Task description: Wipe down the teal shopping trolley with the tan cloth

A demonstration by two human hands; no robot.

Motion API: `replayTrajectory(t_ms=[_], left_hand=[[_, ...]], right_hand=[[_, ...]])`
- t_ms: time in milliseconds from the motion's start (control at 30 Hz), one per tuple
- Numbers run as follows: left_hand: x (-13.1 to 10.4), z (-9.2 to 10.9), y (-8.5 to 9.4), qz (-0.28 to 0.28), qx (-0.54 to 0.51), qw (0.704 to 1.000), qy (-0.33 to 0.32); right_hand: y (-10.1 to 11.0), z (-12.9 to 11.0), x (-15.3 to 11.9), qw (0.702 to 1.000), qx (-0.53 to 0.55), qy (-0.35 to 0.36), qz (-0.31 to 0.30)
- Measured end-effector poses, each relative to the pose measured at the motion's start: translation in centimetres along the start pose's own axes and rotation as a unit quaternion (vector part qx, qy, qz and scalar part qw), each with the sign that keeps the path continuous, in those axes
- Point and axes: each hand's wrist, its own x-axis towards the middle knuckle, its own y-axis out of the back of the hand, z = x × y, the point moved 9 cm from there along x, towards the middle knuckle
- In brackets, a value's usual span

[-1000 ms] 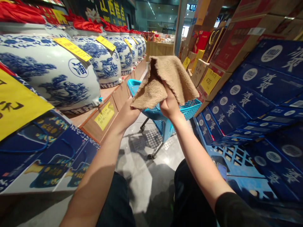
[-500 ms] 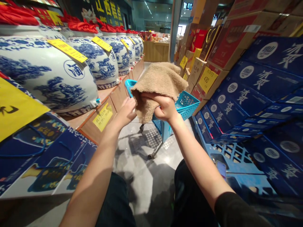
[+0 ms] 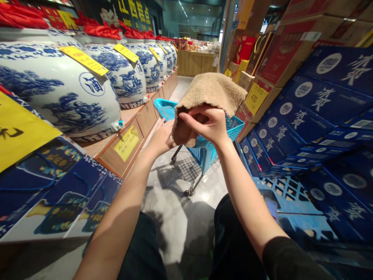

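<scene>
Blue-and-white jars with red covers line a wooden ledge opposite blue boxes stacked on a plastic pallet.

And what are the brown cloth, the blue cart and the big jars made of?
The brown cloth looks like matte, fuzzy fabric: it droops in folds. The blue cart seems mostly smooth plastic, probably, with rows of holes. The big jars look like glazed ceramic: shiny white with blue pictures.

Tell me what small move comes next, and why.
I'd probably slide the right hand toward the right corner of the brown cloth, the left hand steadying the left edge: the front edge gapes open, and the right side droops past the right hand with no visible grip on it.
</scene>
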Motion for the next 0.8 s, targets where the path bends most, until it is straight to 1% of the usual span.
replayTrajectory(t_ms=[67,133,300,400,467,533,567,633,700,733,800], left_hand=[[0.0,1.0,0.1,0.013,0.008,1.000,-0.011],[0.0,1.9,0.1,0.020,0.017,1.000,-0.014],[0.0,3.5,0.4,0.047,0.040,0.998,0.008],[0.2,4.6,0.3,0.045,0.050,0.998,-0.004],[0.3,4.9,0.1,0.030,0.046,0.998,-0.021],[0.1,4.6,0.2,0.016,0.035,0.999,-0.034],[0.0,4.1,0.5,0.018,0.034,0.999,-0.031],[-0.4,2.4,1.6,0.040,0.046,0.998,-0.003],[-1.0,0.4,3.0,0.070,0.073,0.994,0.045],[-1.3,-0.3,3.4,0.076,0.083,0.992,0.062],[-1.6,-1.2,3.9,0.076,0.097,0.990,0.071]], right_hand=[[0.5,0.1,0.0,1.000,-0.018,0.011,-0.007],[1.0,0.4,-0.1,0.998,-0.054,0.011,-0.029],[2.2,1.3,-0.7,0.980,-0.175,-0.033,-0.091],[2.2,1.8,-1.1,0.976,-0.191,-0.045,-0.097],[2.1,2.1,-1.3,0.978,-0.187,-0.049,-0.079],[2.1,2.5,-1.6,0.981,-0.180,-0.049,-0.048],[2.2,2.8,-1.7,0.982,-0.177,-0.049,-0.030],[2.4,3.3,-1.9,0.983,-0.174,-0.049,0.004],[2.8,4.0,-2.3,0.982,-0.177,-0.061,0.037],[3.0,4.5,-2.4,0.979,-0.180,-0.075,0.053],[3.3,5.6,-2.9,0.972,-0.188,-0.114,0.085]])
